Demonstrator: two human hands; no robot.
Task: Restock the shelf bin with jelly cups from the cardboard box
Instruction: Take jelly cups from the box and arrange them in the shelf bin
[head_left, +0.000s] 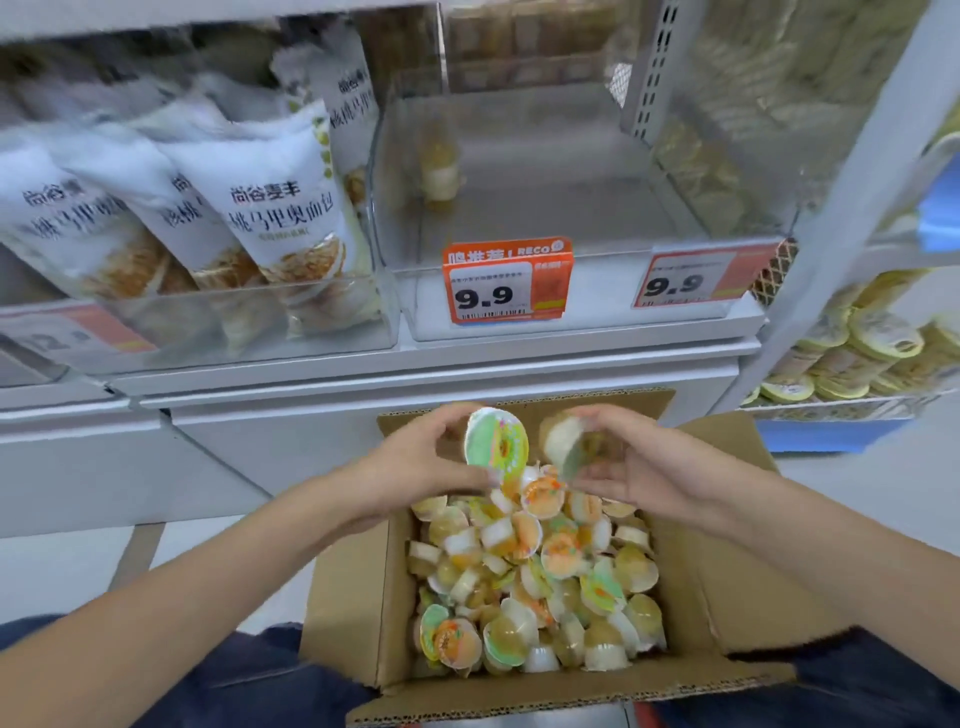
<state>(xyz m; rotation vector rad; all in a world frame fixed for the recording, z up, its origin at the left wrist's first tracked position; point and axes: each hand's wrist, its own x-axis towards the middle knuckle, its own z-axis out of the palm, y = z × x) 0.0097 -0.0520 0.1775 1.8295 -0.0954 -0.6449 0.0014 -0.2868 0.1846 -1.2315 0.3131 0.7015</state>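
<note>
An open cardboard box (363, 597) sits low in front of me, holding several jelly cups (545, 582) in yellow, orange and green. Above its far edge my left hand (415, 467) grips a jelly cup with a green and white lid (496, 439). My right hand (644, 467) holds another jelly cup (563, 436), tilted on its side. On the shelf above stands a clear plastic bin (545, 171), nearly bare, with one yellowish jelly cup (440, 166) standing near its back left.
White bread bags (270, 208) fill the bin to the left. Orange price tags reading 9.9 (506, 283) hang on the clear bin's front. A grey shelf upright (852, 208) rises at the right, with round yellow packs (857, 353) stacked beyond it.
</note>
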